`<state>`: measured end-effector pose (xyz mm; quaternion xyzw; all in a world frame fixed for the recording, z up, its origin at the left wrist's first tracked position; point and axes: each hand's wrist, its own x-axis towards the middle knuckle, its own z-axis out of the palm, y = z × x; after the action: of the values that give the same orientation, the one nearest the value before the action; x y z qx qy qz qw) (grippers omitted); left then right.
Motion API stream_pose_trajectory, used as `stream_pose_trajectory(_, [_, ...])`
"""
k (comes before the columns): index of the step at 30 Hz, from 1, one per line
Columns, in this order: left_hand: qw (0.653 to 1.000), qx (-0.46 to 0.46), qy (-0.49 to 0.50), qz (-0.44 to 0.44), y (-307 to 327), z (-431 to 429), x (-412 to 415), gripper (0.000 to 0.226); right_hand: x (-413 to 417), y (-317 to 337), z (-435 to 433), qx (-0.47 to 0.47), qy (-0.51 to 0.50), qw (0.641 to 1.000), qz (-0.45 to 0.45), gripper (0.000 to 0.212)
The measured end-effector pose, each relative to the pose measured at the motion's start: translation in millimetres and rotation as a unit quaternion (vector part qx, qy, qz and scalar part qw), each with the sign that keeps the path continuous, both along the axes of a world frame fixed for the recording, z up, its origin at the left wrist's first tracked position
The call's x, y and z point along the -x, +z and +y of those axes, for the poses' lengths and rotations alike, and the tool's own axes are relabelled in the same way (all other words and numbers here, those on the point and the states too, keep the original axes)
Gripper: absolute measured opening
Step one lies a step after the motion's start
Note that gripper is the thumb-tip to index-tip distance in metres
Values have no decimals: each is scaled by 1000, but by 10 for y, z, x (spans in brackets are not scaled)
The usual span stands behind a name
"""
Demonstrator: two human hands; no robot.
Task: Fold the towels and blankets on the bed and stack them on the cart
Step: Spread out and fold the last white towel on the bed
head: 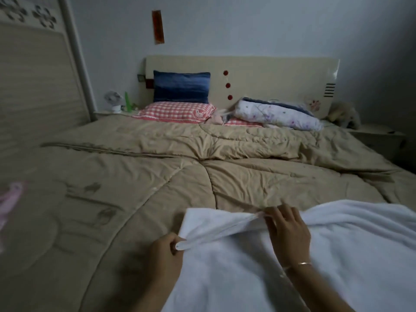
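Note:
A large white towel (326, 255) lies spread over the near right part of the bed, on top of a tan quilt (180, 176). My left hand (165, 251) pinches the towel's near left corner between thumb and curled fingers. Farther in, my right hand (286, 228) grips a bunched fold along the towel's far edge, with a thin bracelet on the wrist. A pink cloth (9, 203) shows blurred at the left edge of the view. No cart is in sight.
At the head of the bed lie a red checked pillow (175, 112), a blue pillow (181, 87) against the cream headboard (270, 75), and a rolled floral blanket (279, 115). A wardrobe (33, 86) stands at the left, a nightstand (378, 136) at the right.

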<state>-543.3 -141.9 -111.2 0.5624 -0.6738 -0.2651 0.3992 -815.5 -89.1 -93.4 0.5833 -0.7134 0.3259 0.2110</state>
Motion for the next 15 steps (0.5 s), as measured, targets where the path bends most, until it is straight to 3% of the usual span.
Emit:
stream_pose_trajectory(2, [999, -6, -39, -6, 45, 369, -185, 32, -43, 126, 570, 4, 51, 997, 59, 16])
stream_pose_trajectory(5, [995, 43, -63, -60, 115, 726, -439, 34, -110, 157, 1334, -45, 148, 976, 153, 37])
stream_pose_trajectory(8, [988, 72, -78, -115, 172, 1024, -572, 28, -142, 119, 1754, -91, 211, 959, 164, 49])
stream_pose_trajectory(12, [974, 112, -76, -184, 146, 1475, -767, 32, -252, 169, 2119, -117, 257, 949, 138, 27])
stream_pose_trajectory(15, [976, 117, -51, -177, 175, 1646, -895, 33, -401, 209, 2236, -120, 281, 936, 174, 27])
